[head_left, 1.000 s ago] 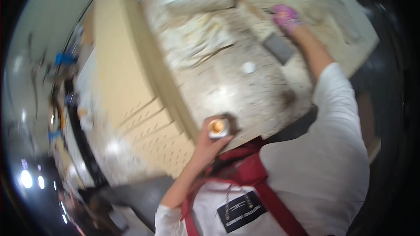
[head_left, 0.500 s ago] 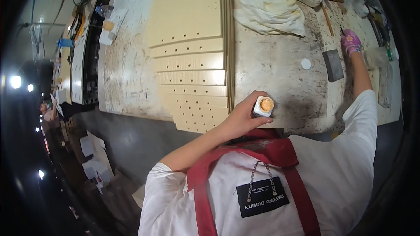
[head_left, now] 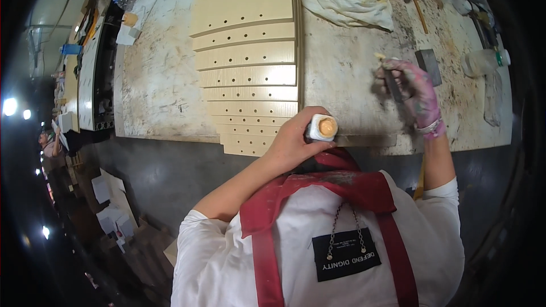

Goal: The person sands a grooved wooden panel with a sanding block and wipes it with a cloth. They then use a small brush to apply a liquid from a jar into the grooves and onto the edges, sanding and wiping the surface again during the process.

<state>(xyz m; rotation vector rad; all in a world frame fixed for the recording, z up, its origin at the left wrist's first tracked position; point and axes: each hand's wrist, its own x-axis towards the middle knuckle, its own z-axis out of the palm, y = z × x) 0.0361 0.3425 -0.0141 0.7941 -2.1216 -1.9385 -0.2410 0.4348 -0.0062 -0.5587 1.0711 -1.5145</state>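
My left hand (head_left: 293, 139) is wrapped round a small white jar (head_left: 313, 131) at the bench's near edge. Its open mouth shows orange-tan paste (head_left: 327, 127). To the right, over the bench, my right hand (head_left: 417, 82) wears a stained pink glove and grips a dark-handled tool (head_left: 392, 85). A pale yellowish dab sits at that tool's far end; its exact kind is unclear. Left of the jar lies a stepped stack of cream panels (head_left: 244, 0) with rows of small round holes. Partly behind my right hand is a dark grey block (head_left: 427, 61).
A crumpled, stained white cloth (head_left: 347, 0) lies at the back of the worn bench (head_left: 153, 79), near a thin wooden stick (head_left: 420, 14). A clear bottle (head_left: 478, 62) lies at far right. Another bottle (head_left: 126, 2) stands at far left. A person (head_left: 50, 145) is in the distance.
My gloved right hand has come from the far right toward me and leftward, bringing the tool. The white disc is now hidden around that hand. My left hand and jar shifted slightly left.
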